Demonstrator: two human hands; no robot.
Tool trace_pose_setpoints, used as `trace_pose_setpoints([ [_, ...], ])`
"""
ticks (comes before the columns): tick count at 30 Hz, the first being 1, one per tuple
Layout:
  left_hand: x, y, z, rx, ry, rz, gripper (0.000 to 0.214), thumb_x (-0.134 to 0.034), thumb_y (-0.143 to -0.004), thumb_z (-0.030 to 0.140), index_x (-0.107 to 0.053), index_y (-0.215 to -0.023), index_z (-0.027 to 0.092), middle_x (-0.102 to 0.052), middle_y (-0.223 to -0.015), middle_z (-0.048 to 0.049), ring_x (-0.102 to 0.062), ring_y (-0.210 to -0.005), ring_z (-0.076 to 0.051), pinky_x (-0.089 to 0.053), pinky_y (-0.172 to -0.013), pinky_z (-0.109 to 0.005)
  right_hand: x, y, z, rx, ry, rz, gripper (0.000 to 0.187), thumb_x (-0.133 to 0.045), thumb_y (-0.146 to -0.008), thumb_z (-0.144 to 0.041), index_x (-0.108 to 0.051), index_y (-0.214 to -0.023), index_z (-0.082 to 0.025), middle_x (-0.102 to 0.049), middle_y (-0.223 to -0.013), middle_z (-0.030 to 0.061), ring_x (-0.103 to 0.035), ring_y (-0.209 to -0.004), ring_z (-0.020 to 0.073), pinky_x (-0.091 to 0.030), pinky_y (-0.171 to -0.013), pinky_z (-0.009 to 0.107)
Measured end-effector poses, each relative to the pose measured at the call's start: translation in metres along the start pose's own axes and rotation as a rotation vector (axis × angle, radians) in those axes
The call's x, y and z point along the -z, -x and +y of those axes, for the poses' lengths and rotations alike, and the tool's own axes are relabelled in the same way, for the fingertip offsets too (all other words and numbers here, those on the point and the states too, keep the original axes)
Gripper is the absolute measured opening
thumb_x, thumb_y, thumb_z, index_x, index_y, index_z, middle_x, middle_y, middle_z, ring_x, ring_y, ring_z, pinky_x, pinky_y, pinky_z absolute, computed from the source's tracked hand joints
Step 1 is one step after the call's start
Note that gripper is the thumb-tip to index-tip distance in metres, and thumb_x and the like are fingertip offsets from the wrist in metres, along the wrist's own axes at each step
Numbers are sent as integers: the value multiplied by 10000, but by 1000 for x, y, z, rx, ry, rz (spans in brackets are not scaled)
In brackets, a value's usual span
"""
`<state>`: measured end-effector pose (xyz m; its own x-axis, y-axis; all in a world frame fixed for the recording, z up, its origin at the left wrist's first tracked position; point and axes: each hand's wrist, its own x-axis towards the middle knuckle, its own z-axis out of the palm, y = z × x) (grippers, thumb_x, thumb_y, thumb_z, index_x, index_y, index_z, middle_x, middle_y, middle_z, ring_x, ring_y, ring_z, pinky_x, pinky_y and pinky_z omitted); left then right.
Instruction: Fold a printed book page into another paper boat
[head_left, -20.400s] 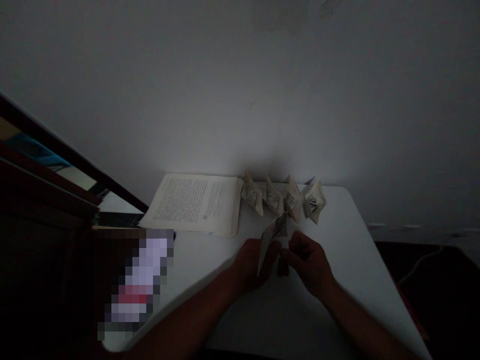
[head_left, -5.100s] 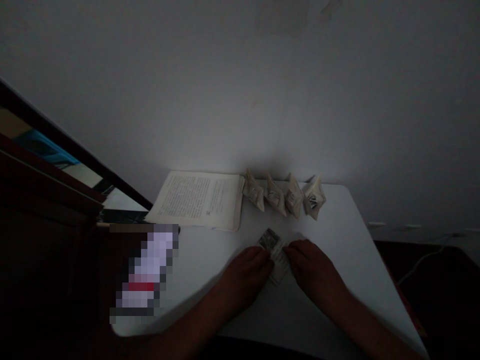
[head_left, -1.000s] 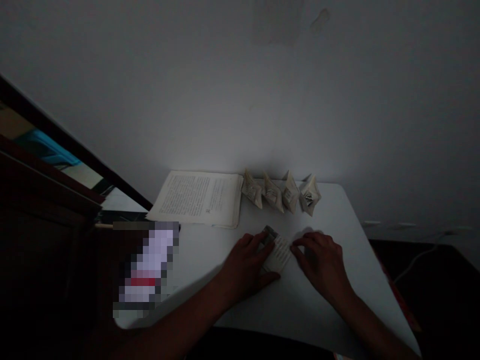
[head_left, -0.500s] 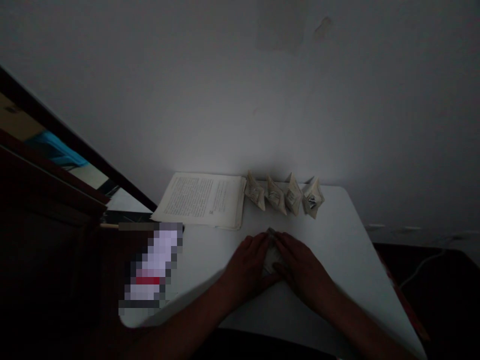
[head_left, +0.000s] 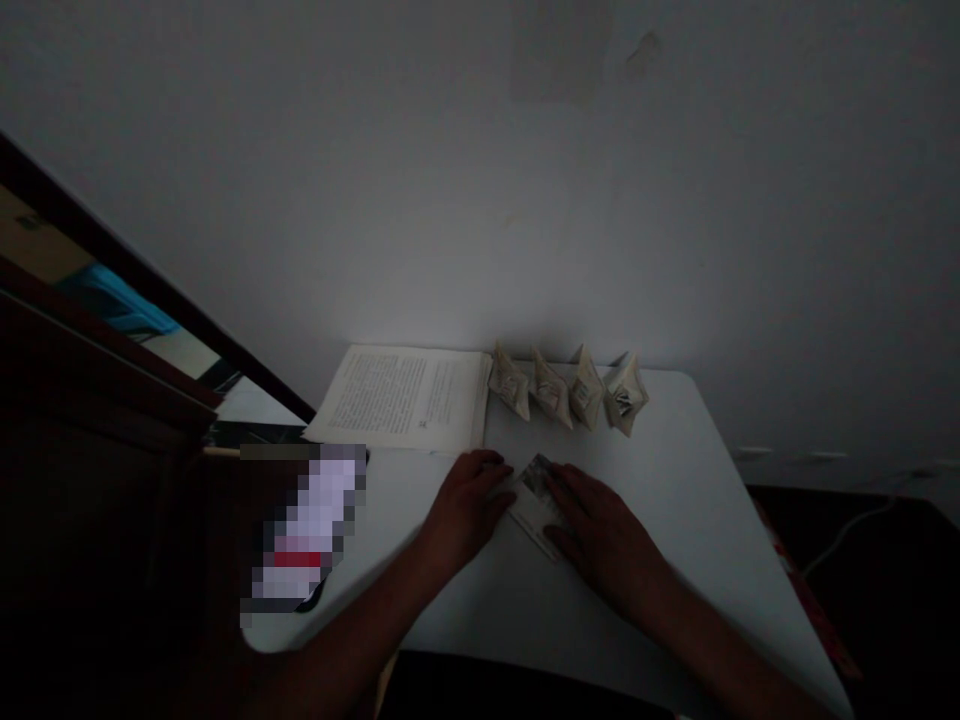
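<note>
A small folded piece of printed paper (head_left: 535,508) lies on the white table in front of me. My right hand (head_left: 596,515) holds its right side, fingers along the upper edge and thumb by the lower edge. At the paper's left corner is my left hand (head_left: 472,505), its thumb and fingers bent but apart, with nothing visible between them. Whether its thumb tip touches the paper, I cannot tell. Beyond my hands several folded paper boats (head_left: 587,390) stand in a row near the wall.
Left of the boats lies a stack of printed pages (head_left: 390,400). A phone-like object (head_left: 307,530), blurred by pixels, rests at the table's left edge. The wall (head_left: 450,200) rises behind the white table (head_left: 690,450). A pale cable (head_left: 844,525) hangs at the right.
My left hand has drawn back to the left from the folded paper, uncovering more of it. My right hand stays on the paper. The boats and page stack have not moved.
</note>
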<state>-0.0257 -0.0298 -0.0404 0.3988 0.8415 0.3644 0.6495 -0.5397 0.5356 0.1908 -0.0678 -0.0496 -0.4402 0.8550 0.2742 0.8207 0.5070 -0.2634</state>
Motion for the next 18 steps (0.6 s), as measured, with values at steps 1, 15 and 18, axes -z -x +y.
trace_pose_setpoints([
  [1, 0, 0, -1, 5, 4, 0, 245, -571, -821, 232, -605, -1062, 202, -549, -1109, -90, -524, -1018, -214, -479, -863, -404, 0, 0, 0, 3, 5, -5, 544, -503, -855, -308, -348, -1367, -209, -427, -1381, 107, -398, -1252, 265, -393, -996, 468],
  [15, 6, -11, 17, -177, -312, -226, 485, -566, -775, 212, -485, -1242, 317, -436, -1307, -78, -440, -1100, -276, -372, -887, -476, 5, -3, 2, 22, -20, -34, 570, -519, -842, -275, -335, -1378, -216, -427, -1381, 102, -397, -1251, 263, -392, -996, 466],
  [18, 0, -17, 20, -146, -300, -194, 440, -573, -795, 352, -499, -1225, 294, -461, -1267, -85, -439, -1093, -280, -371, -883, -465, 6, -3, 2, 22, -2, -42, 556, -532, -834, -271, -373, -1358, -175, -437, -1370, 120, -400, -1245, 269, -385, -1003, 460],
])
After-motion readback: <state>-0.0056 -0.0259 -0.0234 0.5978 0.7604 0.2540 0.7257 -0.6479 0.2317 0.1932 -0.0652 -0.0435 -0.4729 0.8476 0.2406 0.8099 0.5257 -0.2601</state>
